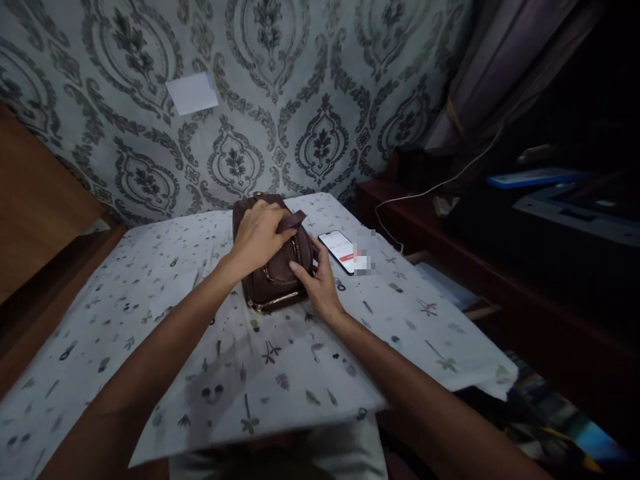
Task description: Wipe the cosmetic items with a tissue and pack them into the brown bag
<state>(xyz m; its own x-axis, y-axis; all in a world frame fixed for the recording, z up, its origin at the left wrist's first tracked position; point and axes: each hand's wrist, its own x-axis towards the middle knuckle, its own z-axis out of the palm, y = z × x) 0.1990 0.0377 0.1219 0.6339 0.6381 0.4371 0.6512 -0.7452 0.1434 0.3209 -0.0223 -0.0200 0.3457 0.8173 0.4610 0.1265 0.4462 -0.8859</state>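
A dark brown leather-look bag [277,277] with gold zips lies on the patterned cloth in front of me. My left hand [261,233] rests over its top, fingers curled near a short brown strap [293,220] that stands up from it. At the bag's right side, my right hand [323,280] grips the edge, its thumb on the front face and the other fingers partly hidden behind. A gold zip [283,301] runs along the lower front edge. What is inside the bag cannot be seen.
A lit phone [340,250] lies right of the bag on the white printed cloth [280,400]. Behind hangs a patterned curtain [235,153] with a white paper [193,93] on it. A white cable [435,190] and dark furniture [500,267] stand at right, a wooden panel [45,207] at left.
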